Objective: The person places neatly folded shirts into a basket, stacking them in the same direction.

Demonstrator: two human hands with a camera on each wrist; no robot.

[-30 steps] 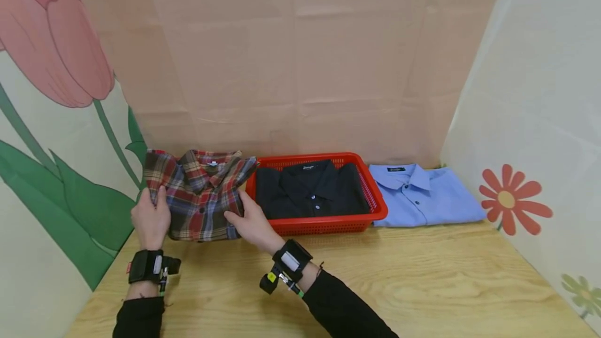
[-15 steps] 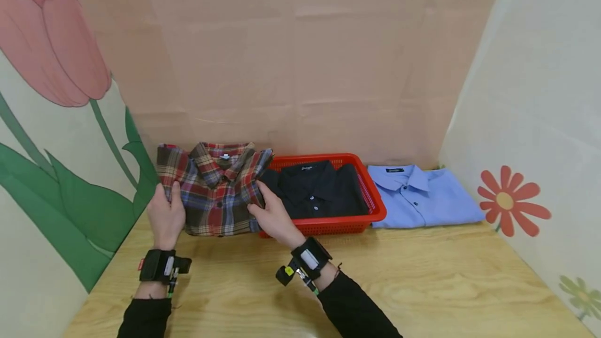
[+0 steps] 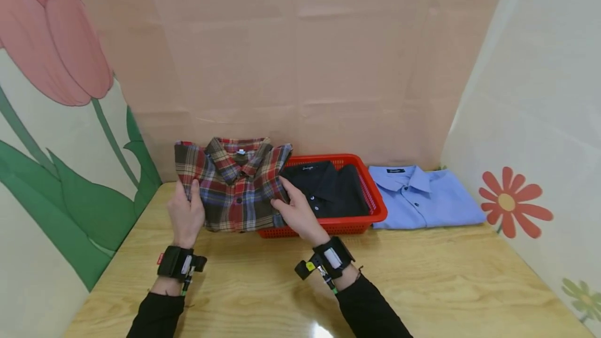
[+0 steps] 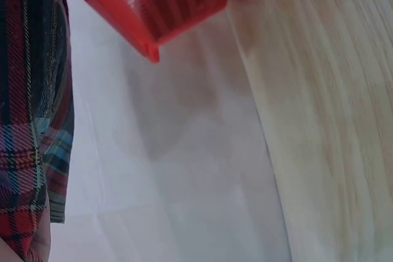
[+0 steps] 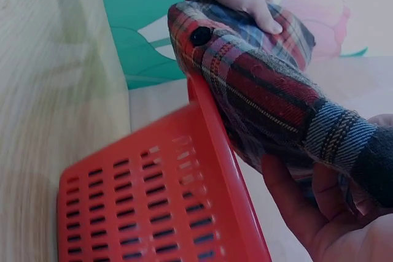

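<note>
Between both hands hangs a folded plaid shirt [image 3: 239, 192], red, brown and blue, its collar toward the back wall. My left hand [image 3: 185, 214] grips its left side, thumb on top. At the right side my right hand [image 3: 300, 213] pinches it, fingers curled underneath, as the right wrist view shows. The plaid shirt [image 5: 264, 90] is raised over the rim of the red basket [image 5: 153, 207] and covers the basket's left part in the head view. Inside the red basket [image 3: 349, 221] lies a folded black shirt [image 3: 345, 189], partly hidden by the plaid one.
To the right of the basket, a folded light blue shirt [image 3: 422, 197] lies on the wooden table [image 3: 422, 275]. A brown paper-like wall [image 3: 300, 56] stands behind, with flower-printed panels [image 3: 526, 119] at both sides.
Both hands have carried the plaid shirt rightward and a little upward, from beside the basket to over its left part. The black shirt, blue shirt and basket stay in place.
</note>
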